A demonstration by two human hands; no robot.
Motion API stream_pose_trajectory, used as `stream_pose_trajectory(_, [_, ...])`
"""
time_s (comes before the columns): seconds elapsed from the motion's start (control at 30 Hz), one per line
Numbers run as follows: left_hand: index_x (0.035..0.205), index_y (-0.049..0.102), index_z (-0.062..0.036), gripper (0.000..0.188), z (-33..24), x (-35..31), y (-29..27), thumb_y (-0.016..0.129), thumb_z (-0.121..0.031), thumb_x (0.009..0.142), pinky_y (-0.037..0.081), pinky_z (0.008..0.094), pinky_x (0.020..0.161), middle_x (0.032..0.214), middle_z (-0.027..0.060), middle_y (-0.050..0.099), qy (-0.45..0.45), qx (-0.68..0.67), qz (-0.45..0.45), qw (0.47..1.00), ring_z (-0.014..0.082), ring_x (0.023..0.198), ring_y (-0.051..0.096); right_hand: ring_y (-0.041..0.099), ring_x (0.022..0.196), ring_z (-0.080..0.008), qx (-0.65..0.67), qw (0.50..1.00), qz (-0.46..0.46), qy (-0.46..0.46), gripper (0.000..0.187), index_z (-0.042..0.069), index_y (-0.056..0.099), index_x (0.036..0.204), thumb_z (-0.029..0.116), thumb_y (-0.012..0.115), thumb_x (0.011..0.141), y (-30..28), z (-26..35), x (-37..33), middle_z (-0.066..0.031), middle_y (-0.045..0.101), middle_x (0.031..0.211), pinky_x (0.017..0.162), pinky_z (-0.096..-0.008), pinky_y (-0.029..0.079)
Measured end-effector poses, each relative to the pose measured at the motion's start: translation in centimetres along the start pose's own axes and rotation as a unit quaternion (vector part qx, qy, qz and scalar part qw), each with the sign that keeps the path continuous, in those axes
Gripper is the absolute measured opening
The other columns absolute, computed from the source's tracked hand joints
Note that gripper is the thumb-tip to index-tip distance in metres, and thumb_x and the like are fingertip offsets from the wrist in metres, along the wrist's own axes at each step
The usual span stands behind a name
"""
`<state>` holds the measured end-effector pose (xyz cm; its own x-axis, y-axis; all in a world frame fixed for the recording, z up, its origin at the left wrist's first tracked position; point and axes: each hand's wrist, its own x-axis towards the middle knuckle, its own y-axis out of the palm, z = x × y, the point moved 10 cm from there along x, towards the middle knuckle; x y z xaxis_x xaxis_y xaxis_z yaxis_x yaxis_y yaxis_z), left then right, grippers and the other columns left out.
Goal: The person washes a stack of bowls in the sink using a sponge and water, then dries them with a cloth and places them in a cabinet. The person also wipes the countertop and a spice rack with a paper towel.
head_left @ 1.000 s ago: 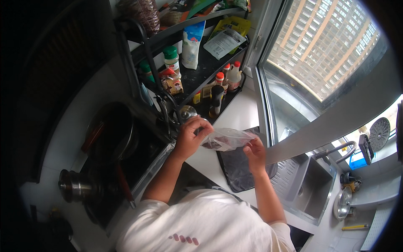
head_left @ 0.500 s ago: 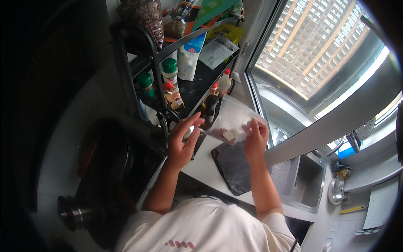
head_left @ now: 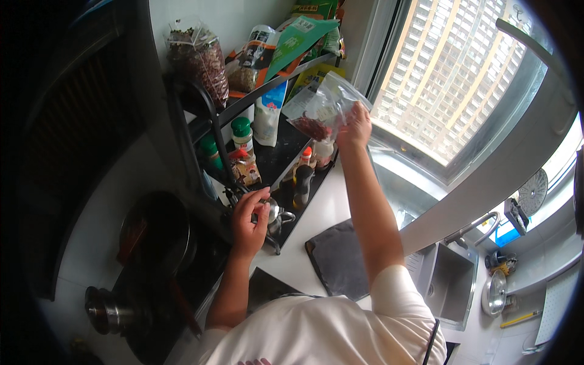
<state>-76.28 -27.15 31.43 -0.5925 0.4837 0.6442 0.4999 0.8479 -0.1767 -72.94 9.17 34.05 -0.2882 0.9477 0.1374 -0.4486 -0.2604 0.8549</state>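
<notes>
Up by the rack, my right hand [head_left: 355, 126] is closed on the top edge of a clear plastic bag [head_left: 331, 106] with dark red dried pieces in its bottom. The bag hangs in front of a grey-white packet on the rack's lower shelf, partly covering it. Lower and to the left, my left hand [head_left: 250, 222] holds nothing that I can see. Its fingers are loosely curved, with the thumb apart from them. Just right of its fingertips is a shiny metal pot with a handle [head_left: 275, 214].
A black two-level rack [head_left: 286, 159] bears green-capped jars [head_left: 242, 131], a white-and-blue pouch [head_left: 267, 118] and several food bags. A dark board [head_left: 337, 258] lies on the white counter. Right are a sink [head_left: 453, 286] and an open window [head_left: 450, 91]; left, a dark wok [head_left: 155, 234].
My right hand has lifted the clear bag up and away, to the rack's lower shelf. My left hand has dropped lower, and its fingers are more curved.
</notes>
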Motion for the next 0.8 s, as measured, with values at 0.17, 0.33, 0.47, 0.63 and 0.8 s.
stream_pose_trajectory(0.17, [0.121, 0.063, -0.0043, 0.029, -1.1, 1.0, 1.1, 0.058, -0.003, 0.092, 0.051, 0.025, 0.066, 0.111, 0.01, 0.063, -0.013, 0.043, 0.011, 0.999, 0.0178, 0.088, 0.064, 0.048, 0.062, -0.0081, -0.138, 0.987, 0.074, -0.034, 0.023, 0.006, 0.061, 0.097, 0.03, 0.063, 0.096, 0.0, -5.2, 9.3, 0.0023, 0.055, 0.075, 0.057, -0.0238, 0.042])
stream_pose_trajectory(0.33, [0.118, 0.064, -0.0055, 0.028, -1.3, 1.2, 0.1, 0.059, -0.005, 0.091, 0.05, 0.0252, 0.061, 0.11, 0.0105, 0.065, -0.031, 0.095, 0.011, 0.995, 0.0211, 0.09, 0.065, 0.029, 0.138, -0.0398, -0.591, 0.788, -0.014, -0.172, 0.08, 0.017, 0.051, 0.14, 0.065, 0.066, 0.078, -0.1, -6.6, 6.0, -0.019, 0.028, 0.153, 0.114, -0.0491, 0.022])
stream_pose_trajectory(0.47, [0.116, 0.065, -0.0057, 0.027, -2.0, 1.5, 0.6, 0.06, -0.007, 0.09, 0.053, 0.0343, 0.078, 0.108, 0.0128, 0.066, -0.008, 0.127, 0.009, 0.992, 0.0289, 0.095, 0.065, 0.029, 0.141, -0.0378, -0.6, 0.793, 0.049, -0.091, 0.085, 0.013, 0.047, 0.143, 0.064, 0.066, 0.078, -1.4, -9.8, 8.0, -0.025, 0.028, 0.152, 0.112, -0.0509, 0.024])
stream_pose_trajectory(0.63, [0.116, 0.065, -0.0065, 0.028, -1.9, 1.5, 0.5, 0.061, -0.007, 0.089, 0.052, 0.0366, 0.083, 0.108, 0.0134, 0.066, -0.017, 0.14, 0.004, 0.99, 0.0306, 0.097, 0.065, 0.048, 0.121, -0.0339, -0.61, 0.765, 0.096, -0.184, 0.049, 0.009, 0.065, 0.122, 0.037, 0.073, 0.083, 2.3, -8.8, 8.0, -0.0192, 0.049, 0.13, 0.101, -0.0392, 0.039])
stream_pose_trajectory(0.8, [0.117, 0.065, -0.007, 0.028, -1.6, 1.4, 0.5, 0.061, -0.007, 0.089, 0.052, 0.0362, 0.083, 0.108, 0.0128, 0.066, -0.028, 0.14, -0.001, 0.99, 0.0304, 0.096, 0.065, 0.06, 0.1, -0.0304, -0.464, 0.769, 0.132, -0.42, 0.017, 0.01, 0.073, 0.103, 0.013, 0.067, 0.087, 6.5, -4.4, 5.0, -0.0143, 0.059, 0.106, 0.087, -0.0357, 0.048])
